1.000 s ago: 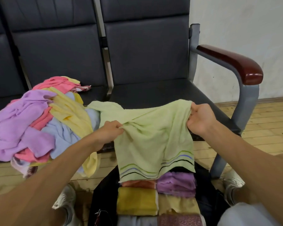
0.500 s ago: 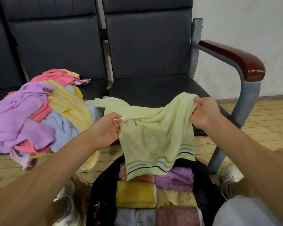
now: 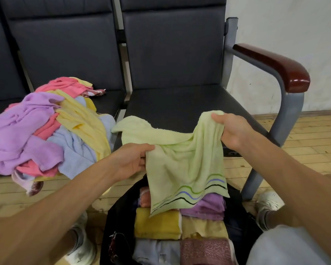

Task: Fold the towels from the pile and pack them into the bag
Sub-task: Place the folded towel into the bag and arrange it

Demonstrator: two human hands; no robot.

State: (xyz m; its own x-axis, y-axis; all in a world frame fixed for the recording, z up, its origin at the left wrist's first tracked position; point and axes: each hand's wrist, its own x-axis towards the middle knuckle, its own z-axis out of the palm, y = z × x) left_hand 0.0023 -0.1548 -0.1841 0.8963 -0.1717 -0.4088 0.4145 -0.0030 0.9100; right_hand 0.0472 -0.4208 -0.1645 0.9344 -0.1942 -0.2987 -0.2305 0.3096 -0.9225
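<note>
Bag (image 3: pixel 120 217), black and lying open on the wooden floor (image 3: pixel 304 134) between the person's pale shoes (image 3: pixel 269 201), holds folded towels packed side by side: a mustard one (image 3: pixel 157 224), a pale yellow one (image 3: pixel 203 228), a purple one (image 3: pixel 208 207), a salmon one (image 3: pixel 145 197), a pale blue one (image 3: pixel 155 251) and a mottled maroon one (image 3: pixel 203 251). Its near end is cut off by the bottom of the frame, and a small reddish thing (image 3: pixel 113 243) on its left wall is too blurred to make out. Above it hangs the light green towel (image 3: pixel 183 163), unfolded and slack. The left grip (image 3: pixel 130 161) pinches its near left edge between thumb and fingers, and the right grip (image 3: pixel 233 131) is curled round its bunched upper right corner. The towel's far left corner rests on the dark chair seat (image 3: pixel 180 104), just beside the pile. Its lower hem, marked with wavy green, blue and black stripes, drapes over the rear of the bag and hides part of the salmon and purple towels. The pile (image 3: pixel 46 134) of loose purple, pink, yellow and pale blue towels sits heaped on the neighbouring seat to the left, with some spilling over its front edge, and the frame's left side cuts it off. A red-and-white patterned cloth (image 3: pixel 96 92) peeks out behind it. A brown armrest (image 3: pixel 271 67) stands at the right.
</note>
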